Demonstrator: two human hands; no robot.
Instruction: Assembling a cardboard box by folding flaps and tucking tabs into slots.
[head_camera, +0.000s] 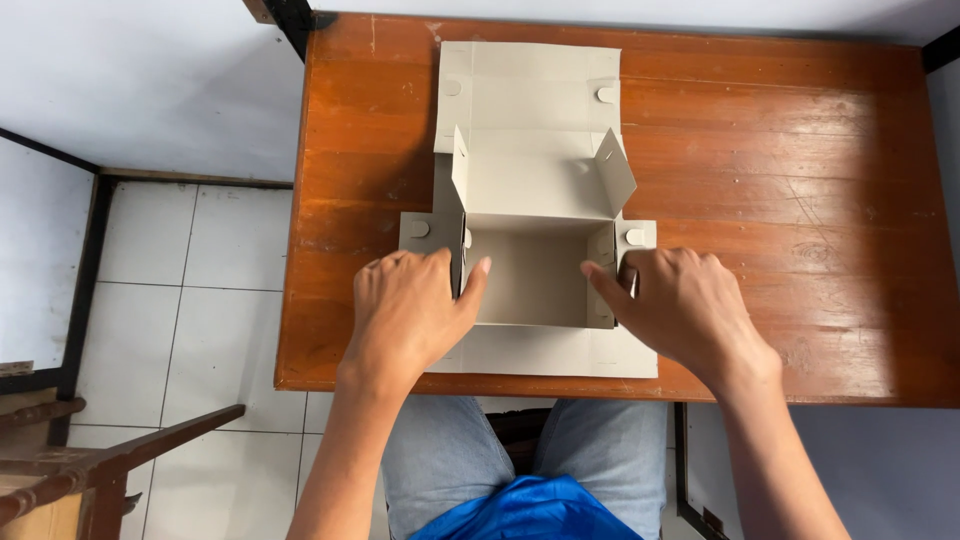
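A grey cardboard box (532, 160), partly folded up, lies on a brown wooden table (790, 190). Its side walls stand upright and its lid flap lies flat toward the far edge. My left hand (408, 312) grips the left wall, thumb inside the box and fingers outside. My right hand (675, 305) grips the right wall the same way, with the thumb pointing inward. The front flap lies flat between my wrists, at the near table edge.
White floor tiles (190, 300) show to the left of the table. A wooden chair part (90, 470) stands at the lower left. A white wall runs behind the table. My knees in jeans sit under the near edge.
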